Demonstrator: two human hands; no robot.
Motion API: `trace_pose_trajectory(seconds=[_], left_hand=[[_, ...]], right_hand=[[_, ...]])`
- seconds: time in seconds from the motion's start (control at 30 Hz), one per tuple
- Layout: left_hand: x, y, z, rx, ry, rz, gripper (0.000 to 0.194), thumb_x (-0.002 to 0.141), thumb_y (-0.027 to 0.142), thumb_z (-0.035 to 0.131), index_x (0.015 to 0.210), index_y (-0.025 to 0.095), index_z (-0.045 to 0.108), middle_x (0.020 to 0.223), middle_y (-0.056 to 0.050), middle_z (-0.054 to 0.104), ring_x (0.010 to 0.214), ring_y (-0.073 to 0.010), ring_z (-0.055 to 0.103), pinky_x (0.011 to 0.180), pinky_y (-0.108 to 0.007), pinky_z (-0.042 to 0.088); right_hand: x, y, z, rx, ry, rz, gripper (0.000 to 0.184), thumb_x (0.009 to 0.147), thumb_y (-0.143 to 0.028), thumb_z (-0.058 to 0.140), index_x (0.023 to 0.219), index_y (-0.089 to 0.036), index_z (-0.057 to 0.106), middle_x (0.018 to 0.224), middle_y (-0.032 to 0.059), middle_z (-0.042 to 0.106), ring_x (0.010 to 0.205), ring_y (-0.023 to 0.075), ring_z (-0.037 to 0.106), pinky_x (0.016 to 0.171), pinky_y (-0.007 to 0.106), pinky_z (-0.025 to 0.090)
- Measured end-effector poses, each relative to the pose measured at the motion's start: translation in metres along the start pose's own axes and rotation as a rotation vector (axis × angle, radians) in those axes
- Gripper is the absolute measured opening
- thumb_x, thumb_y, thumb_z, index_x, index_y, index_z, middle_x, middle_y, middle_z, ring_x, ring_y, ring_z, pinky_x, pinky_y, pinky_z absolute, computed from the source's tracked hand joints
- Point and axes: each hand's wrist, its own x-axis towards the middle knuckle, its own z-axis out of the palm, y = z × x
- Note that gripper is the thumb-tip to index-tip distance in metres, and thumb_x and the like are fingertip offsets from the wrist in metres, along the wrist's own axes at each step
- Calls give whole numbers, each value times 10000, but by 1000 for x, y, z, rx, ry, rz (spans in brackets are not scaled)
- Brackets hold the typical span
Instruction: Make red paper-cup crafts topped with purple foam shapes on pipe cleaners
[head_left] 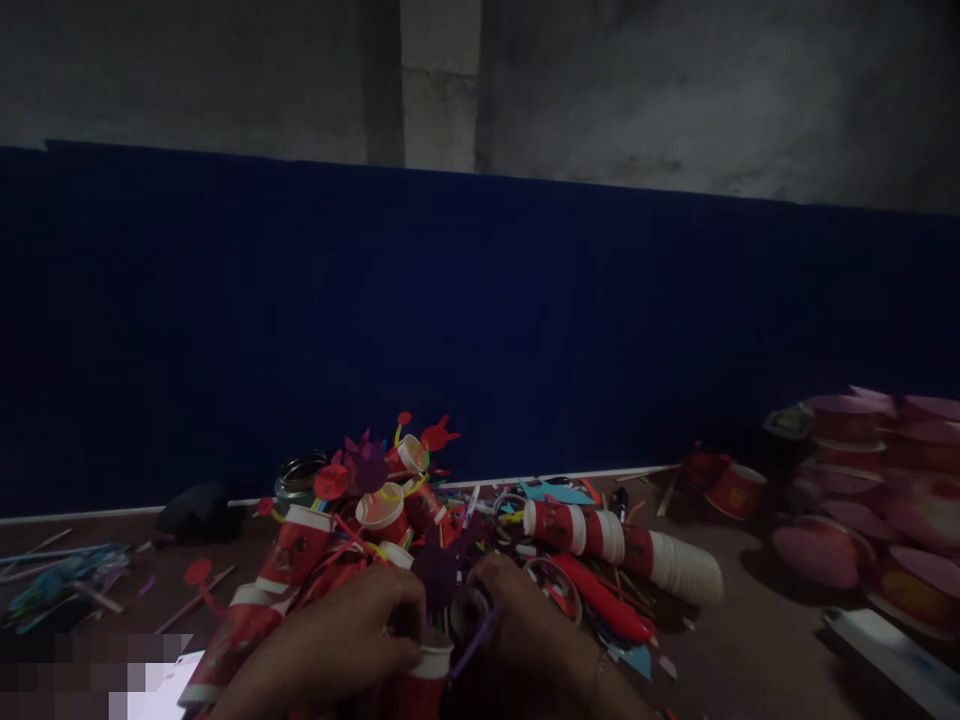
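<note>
At the bottom middle, my left hand point(352, 630) is curled, its thumb on the rim of a red and white paper cup point(424, 675). My right hand point(514, 610) is closed just to the right, over the clutter. A thin purple strip point(474, 645) slants from beside the cup up to the right fingers; a round thing like a tape roll point(469, 608) lies next to them. Between the hands shows a dark purple paper shape point(435, 572). The picture is dim, and the fingertips are partly hidden.
Decorated red cups point(296, 545) with paper heads pile up on the left. A stack of nested cups point(622, 550) lies to the right, near a long red object point(607, 600). Pink-topped cups point(847, 500) crowd the far right. A blue wall panel point(480, 320) stands behind.
</note>
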Motion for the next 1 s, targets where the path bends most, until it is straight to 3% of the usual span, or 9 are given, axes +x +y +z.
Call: trace_pose_trajectory(seconds=[0.07, 0.23, 0.33, 0.57, 0.67, 0.87, 1.0], left_hand=[[6, 3, 4, -23, 25, 22, 182, 632, 145, 506, 752, 213, 625, 836, 27, 628, 773, -138, 565, 656, -206, 397], [32, 10, 34, -58, 138, 56, 149, 679, 156, 485, 771, 199, 594, 862, 0, 632, 805, -149, 553, 703, -231, 400], [45, 9, 51, -75, 240, 14, 141, 735, 162, 454, 771, 201, 585, 847, -8, 628, 824, -159, 558, 721, -249, 396], [51, 3, 63, -73, 290, 50, 197, 772, 209, 484, 915, 197, 619, 983, -42, 617, 932, -176, 550, 831, -273, 392], [48, 4, 64, -95, 230, 65, 357, 715, 258, 588, 1069, 215, 595, 1090, -49, 603, 1019, -205, 527, 898, -301, 377], [43, 15, 66, -5, 94, 11, 1024, 472, 347, 787, 1376, 183, 335, 1368, -117, 398, 1252, -306, 330, 1038, -384, 268], [48, 8, 78, 154, 50, 65, 1071, 447, 376, 771, 1393, 212, 296, 1410, -130, 327, 1276, -354, 263, 1039, -453, 246]], right_hand=[[8, 13, -7, -53, 29, 22, 221, 648, -199, 574, 853, -188, 658, 926, 65, 665, 875, 226, 582, 774, 276, 425], [22, 39, -15, -71, 115, 83, 450, 694, -133, 525, 1141, -176, 550, 1162, 120, 588, 1087, 268, 506, 916, 350, 367], [24, 46, -11, -51, 128, 103, 475, 699, -86, 501, 1166, -164, 532, 1176, 126, 584, 1110, 250, 506, 939, 335, 358], [25, 55, -14, 6, 121, 124, 538, 632, -25, 513, 1153, -153, 533, 1153, 101, 612, 1070, 212, 556, 931, 296, 383], [23, 54, -20, 7, 111, 113, 534, 643, -5, 494, 1156, -142, 538, 1159, 95, 617, 1083, 191, 554, 945, 277, 376], [18, 47, -34, -84, 114, 129, 452, 712, -12, 426, 1124, -114, 579, 1142, 122, 625, 1083, 207, 548, 949, 294, 358], [16, 44, -43, -156, 44, 136, 376, 754, -67, 424, 1068, -140, 618, 1043, 102, 675, 982, 215, 605, 859, 286, 408]])
